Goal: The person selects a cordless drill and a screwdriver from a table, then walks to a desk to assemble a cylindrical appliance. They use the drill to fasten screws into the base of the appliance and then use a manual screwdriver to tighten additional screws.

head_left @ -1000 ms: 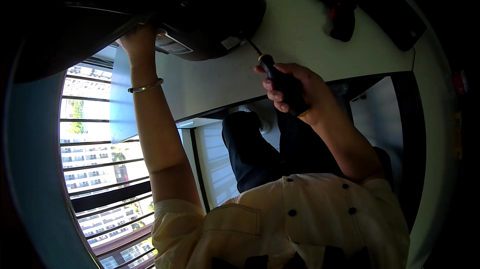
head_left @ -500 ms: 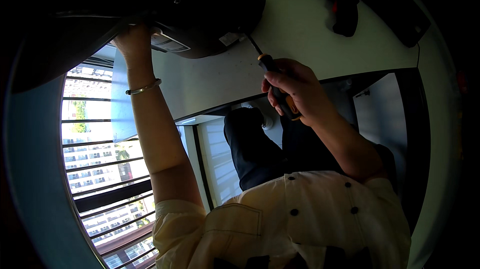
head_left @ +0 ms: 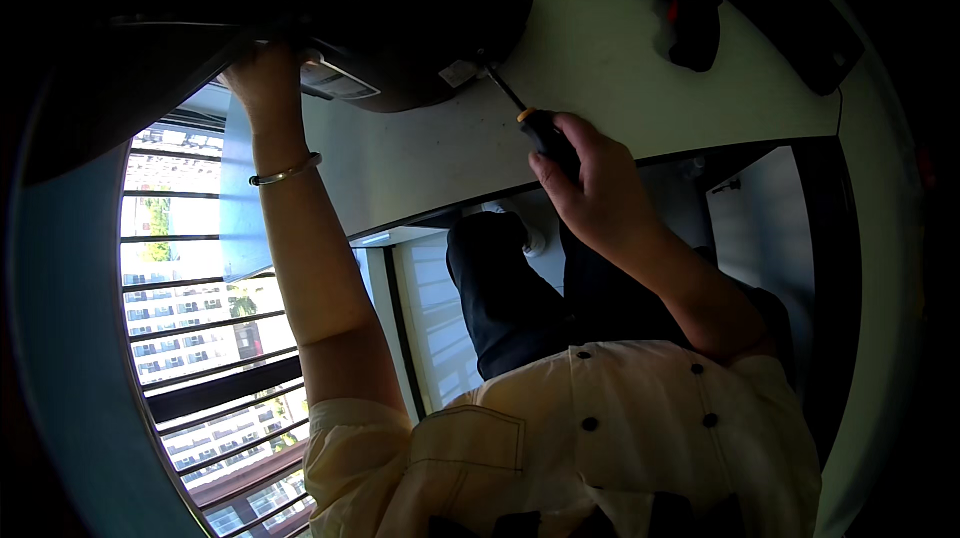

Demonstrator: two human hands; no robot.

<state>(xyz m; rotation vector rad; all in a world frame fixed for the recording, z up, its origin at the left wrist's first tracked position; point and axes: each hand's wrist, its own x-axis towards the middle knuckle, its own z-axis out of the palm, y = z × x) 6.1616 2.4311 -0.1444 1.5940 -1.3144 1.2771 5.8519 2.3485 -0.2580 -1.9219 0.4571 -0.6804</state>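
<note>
A large dark rounded object (head_left: 420, 18), too dim to name, rests on the pale desk (head_left: 430, 158) at the upper left. My right hand (head_left: 600, 173) is wrapped around the dark handle of a screwdriver (head_left: 538, 128) with an orange collar. Its thin shaft slants up and left, and the tip meets the object's lower edge beside a small pale label (head_left: 458, 73). My left hand (head_left: 265, 73) reaches up to the object's underside, next to a larger label (head_left: 345, 81). Shadow and the object hide those fingers.
A dark power drill with red marks (head_left: 690, 23) lies at the upper right, beside a long black flat thing (head_left: 790, 13). The desk's front edge (head_left: 680, 150) curves above my lap. At left is a barred window (head_left: 190, 328) over buildings.
My right hand has turned over on the screwdriver handle, the back of the hand now facing up. The tool has hardly shifted. My left hand stays at the object.
</note>
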